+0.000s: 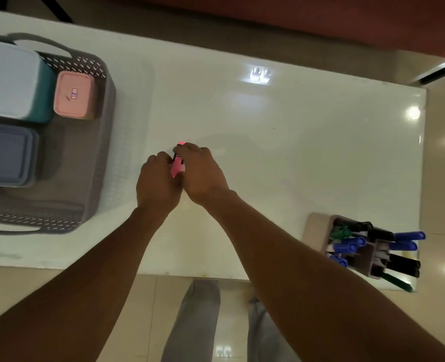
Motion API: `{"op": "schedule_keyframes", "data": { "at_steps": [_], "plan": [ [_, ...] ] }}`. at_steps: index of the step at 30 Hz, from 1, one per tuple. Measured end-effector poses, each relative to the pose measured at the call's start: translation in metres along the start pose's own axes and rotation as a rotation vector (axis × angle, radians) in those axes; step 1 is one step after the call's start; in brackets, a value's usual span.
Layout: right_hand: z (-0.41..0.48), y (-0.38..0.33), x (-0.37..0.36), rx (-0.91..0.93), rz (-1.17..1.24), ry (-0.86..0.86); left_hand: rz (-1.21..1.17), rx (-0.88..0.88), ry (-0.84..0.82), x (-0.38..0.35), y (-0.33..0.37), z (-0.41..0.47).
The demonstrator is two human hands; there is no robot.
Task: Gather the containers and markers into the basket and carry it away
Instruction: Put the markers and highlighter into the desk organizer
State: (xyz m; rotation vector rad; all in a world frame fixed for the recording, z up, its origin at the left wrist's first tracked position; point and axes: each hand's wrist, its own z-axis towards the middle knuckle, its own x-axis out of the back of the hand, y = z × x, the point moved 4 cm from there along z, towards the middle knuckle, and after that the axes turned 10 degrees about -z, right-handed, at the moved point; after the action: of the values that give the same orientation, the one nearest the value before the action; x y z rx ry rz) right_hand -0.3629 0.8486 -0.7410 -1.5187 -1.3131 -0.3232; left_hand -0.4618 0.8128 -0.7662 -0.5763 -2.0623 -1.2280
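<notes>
A pink highlighter marker is held between both hands over the middle of the white table. My left hand grips its lower body; my right hand closes over its upper end, where a pink tip shows. At the left stands a grey perforated basket holding a teal container with a pale lid, a small pink container and a flat blue-grey container. At the table's near right corner a pinkish holder is packed with several blue, black and green markers.
The white glossy table ends just before my legs; its right edge lies beyond the marker holder. Tiled floor shows below and to the right. A reddish surface runs along the far side.
</notes>
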Motion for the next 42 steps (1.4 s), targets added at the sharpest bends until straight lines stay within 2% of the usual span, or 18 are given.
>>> {"op": "schedule_keyframes", "data": {
  "at_steps": [3,10,14,18,21,25,27,30,36,42],
  "plan": [
    [-0.007,0.009,-0.012,0.023,-0.002,-0.003,-0.021,-0.044,0.008,0.000,-0.001,-0.003],
    [-0.071,0.033,0.001,-0.037,0.156,0.226,-0.205,-0.183,0.002,0.011,0.056,-0.059],
    [-0.149,0.060,0.018,-0.141,0.268,0.339,-0.326,-0.213,-0.086,0.001,0.101,-0.115],
    [-0.233,0.094,0.041,-0.227,0.364,0.470,-0.468,-0.306,-0.247,-0.021,0.152,-0.173],
    [-0.292,0.121,0.070,-0.315,0.329,0.578,-0.602,-0.276,-0.309,-0.041,0.181,-0.209],
    [-0.329,0.161,0.107,-0.364,0.253,0.729,-0.654,-0.158,-0.172,-0.070,0.191,-0.225],
    [-0.328,0.186,0.114,-0.391,0.231,0.728,-0.641,-0.077,-0.105,-0.086,0.186,-0.222],
    [-0.308,0.213,0.113,-0.418,0.207,0.626,-0.589,0.011,-0.092,-0.108,0.177,-0.213],
    [-0.277,0.234,0.095,-0.431,0.191,0.433,-0.531,0.060,-0.122,-0.132,0.172,-0.205],
    [-0.280,0.241,0.089,-0.468,0.176,0.435,-0.513,0.100,-0.120,-0.146,0.172,-0.209]
  ]
}}
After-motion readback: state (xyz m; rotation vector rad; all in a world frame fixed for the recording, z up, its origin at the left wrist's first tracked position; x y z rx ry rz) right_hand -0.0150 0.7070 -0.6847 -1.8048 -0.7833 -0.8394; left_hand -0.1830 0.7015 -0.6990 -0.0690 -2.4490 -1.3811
